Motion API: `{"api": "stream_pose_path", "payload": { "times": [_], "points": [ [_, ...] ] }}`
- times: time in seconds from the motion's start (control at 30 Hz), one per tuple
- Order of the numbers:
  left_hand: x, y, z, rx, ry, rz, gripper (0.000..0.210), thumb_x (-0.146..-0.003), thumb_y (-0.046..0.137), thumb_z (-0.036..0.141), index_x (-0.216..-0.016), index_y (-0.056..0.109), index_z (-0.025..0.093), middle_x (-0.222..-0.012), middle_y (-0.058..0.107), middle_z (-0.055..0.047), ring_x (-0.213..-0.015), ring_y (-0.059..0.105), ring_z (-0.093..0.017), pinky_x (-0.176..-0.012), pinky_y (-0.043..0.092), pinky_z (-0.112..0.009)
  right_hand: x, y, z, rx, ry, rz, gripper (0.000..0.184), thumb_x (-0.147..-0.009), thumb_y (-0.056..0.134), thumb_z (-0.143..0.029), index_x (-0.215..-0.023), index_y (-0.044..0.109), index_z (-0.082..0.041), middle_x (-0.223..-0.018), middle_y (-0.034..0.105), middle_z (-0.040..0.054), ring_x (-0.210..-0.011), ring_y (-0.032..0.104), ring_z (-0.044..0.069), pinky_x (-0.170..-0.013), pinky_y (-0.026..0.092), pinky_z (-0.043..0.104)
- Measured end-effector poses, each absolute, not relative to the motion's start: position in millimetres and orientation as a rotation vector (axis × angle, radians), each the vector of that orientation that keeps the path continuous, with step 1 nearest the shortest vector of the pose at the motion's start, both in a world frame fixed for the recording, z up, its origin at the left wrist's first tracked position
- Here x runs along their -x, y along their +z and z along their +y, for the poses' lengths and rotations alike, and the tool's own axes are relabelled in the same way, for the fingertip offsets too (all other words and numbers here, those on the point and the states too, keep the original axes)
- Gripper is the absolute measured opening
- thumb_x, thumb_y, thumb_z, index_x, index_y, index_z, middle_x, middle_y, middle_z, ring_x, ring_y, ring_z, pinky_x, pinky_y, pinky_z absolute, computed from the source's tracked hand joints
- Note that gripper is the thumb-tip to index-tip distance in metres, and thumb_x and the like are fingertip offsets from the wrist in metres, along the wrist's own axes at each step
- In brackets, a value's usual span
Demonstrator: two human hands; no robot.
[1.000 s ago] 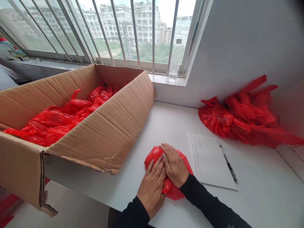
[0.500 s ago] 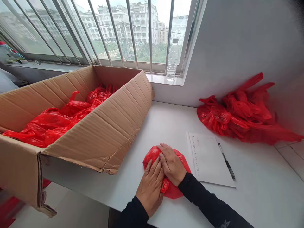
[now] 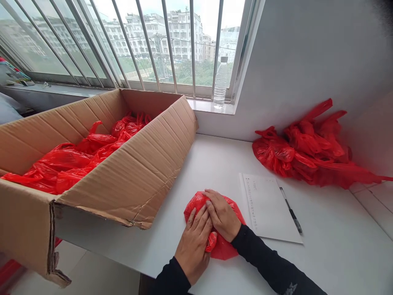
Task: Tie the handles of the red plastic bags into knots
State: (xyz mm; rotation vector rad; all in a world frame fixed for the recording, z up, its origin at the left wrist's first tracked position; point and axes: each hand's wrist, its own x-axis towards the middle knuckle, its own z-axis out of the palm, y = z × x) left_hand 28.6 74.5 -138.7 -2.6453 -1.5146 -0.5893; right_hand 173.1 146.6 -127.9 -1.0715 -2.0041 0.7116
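Note:
A red plastic bag (image 3: 227, 248) lies bunched on the white table in front of me, with a twisted or knotted bit sticking up near its middle. My left hand (image 3: 196, 241) rests on its left side, fingers stretched out and close together. My right hand (image 3: 223, 215) lies flat over its upper part, fingertips meeting those of the left. Both palms press on the bag from above. What is inside the bag is hidden.
To the left stands an open cardboard box (image 3: 153, 164) holding several red bags (image 3: 70, 159). A written-on notepad (image 3: 268, 209) and a pen (image 3: 291, 210) lie right of my hands. More red bags (image 3: 303, 147) are heaped by the wall. A water bottle (image 3: 221, 84) stands on the windowsill.
My hands stay pressed on the bag with almost no shift. The view has tilted slightly, so the surroundings sit a little lower in the picture.

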Motion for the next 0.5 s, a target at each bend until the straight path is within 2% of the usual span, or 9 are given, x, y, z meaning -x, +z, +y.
{"api": "stream_pose_path", "payload": {
  "times": [0.07, 0.13, 0.2, 0.27, 0.3, 0.37, 0.43, 0.5],
  "points": [
    [-27, -128, 70, 2.621, -0.726, -1.617, 0.045, -0.1, 0.037, 0.018, -0.145, 0.041, 0.013, -0.152, 0.047, -0.01, -0.144, 0.036, -0.018, -0.118, 0.034, -0.036, -176, -115, 143, 1.032, 0.769, -1.952, 0.037, -0.103, 0.032, -0.027, -0.128, 0.058, -0.022, -0.133, 0.062, 0.0072, -0.129, 0.052, 0.02, -0.116, 0.039, 0.043],
    [-23, -117, 63, 2.6, -1.081, -1.737, 0.036, -0.104, 0.032, 0.025, -0.13, 0.054, 0.016, -0.14, 0.056, -0.011, -0.137, 0.044, -0.019, -0.114, 0.039, -0.036, -181, -101, 137, 0.997, 0.903, -1.853, 0.035, -0.104, 0.031, -0.031, -0.123, 0.059, -0.024, -0.122, 0.066, 0.007, -0.119, 0.059, 0.02, -0.107, 0.048, 0.04],
    [-16, -109, 55, 2.536, -1.562, -1.786, 0.037, -0.105, 0.028, 0.035, -0.102, 0.062, 0.02, -0.111, 0.068, -0.009, -0.115, 0.058, -0.021, -0.104, 0.045, -0.04, -191, -93, 132, 0.936, 1.23, -1.597, 0.032, -0.104, 0.036, -0.037, -0.117, 0.062, -0.023, -0.104, 0.069, 0.0071, -0.101, 0.066, 0.021, -0.099, 0.053, 0.041],
    [-7, -105, 50, 2.43, -1.831, -1.796, 0.045, -0.105, 0.022, 0.039, -0.08, 0.054, 0.021, -0.081, 0.064, -0.006, -0.084, 0.061, -0.019, -0.084, 0.051, -0.037, -203, -92, 129, 0.817, 1.585, -1.163, 0.03, -0.101, 0.043, -0.043, -0.107, 0.064, -0.023, -0.076, 0.061, 0.0008, -0.073, 0.064, 0.017, -0.093, 0.056, 0.046],
    [-2, -105, 48, 2.38, -1.863, -1.82, 0.046, -0.105, 0.019, 0.038, -0.075, 0.049, 0.021, -0.072, 0.058, -0.004, -0.073, 0.058, -0.018, -0.073, 0.05, -0.034, -209, -95, 128, 0.786, 1.672, -1.003, 0.026, -0.099, 0.048, -0.044, -0.102, 0.065, -0.024, -0.065, 0.051, -0.0043, -0.058, 0.056, 0.013, -0.094, 0.055, 0.047],
    [9, -107, 48, 2.323, -1.833, -1.874, 0.046, -0.105, 0.019, 0.037, -0.07, 0.044, 0.022, -0.064, 0.051, -0.002, -0.061, 0.053, -0.016, -0.059, 0.045, -0.029, -219, -103, 128, 0.807, 1.733, -0.825, 0.022, -0.092, 0.061, -0.044, -0.097, 0.067, -0.024, -0.06, 0.042, -0.0071, -0.051, 0.046, 0.01, -0.092, 0.056, 0.046],
    [16, -110, 51, 2.332, -1.813, -1.876, 0.047, -0.105, 0.021, 0.04, -0.068, 0.043, 0.022, -0.061, 0.05, -0.001, -0.059, 0.053, -0.015, -0.055, 0.044, -0.028, -224, -113, 128, 0.865, 1.746, -0.777, 0.026, -0.085, 0.068, -0.048, -0.094, 0.068, -0.024, -0.058, 0.04, -0.0069, -0.048, 0.043, 0.01, -0.086, 0.059, 0.045],
    [18, -112, 55, 2.376, -1.798, -1.836, 0.05, -0.104, 0.022, 0.048, -0.069, 0.047, 0.021, -0.066, 0.056, -0.003, -0.064, 0.057, -0.016, -0.061, 0.047, -0.029, -223, -123, 129, 0.96, 1.716, -0.77, 0.032, -0.079, 0.071, -0.055, -0.09, 0.069, -0.024, -0.055, 0.039, -0.0067, -0.045, 0.042, 0.011, -0.08, 0.061, 0.047]
  ]
}}
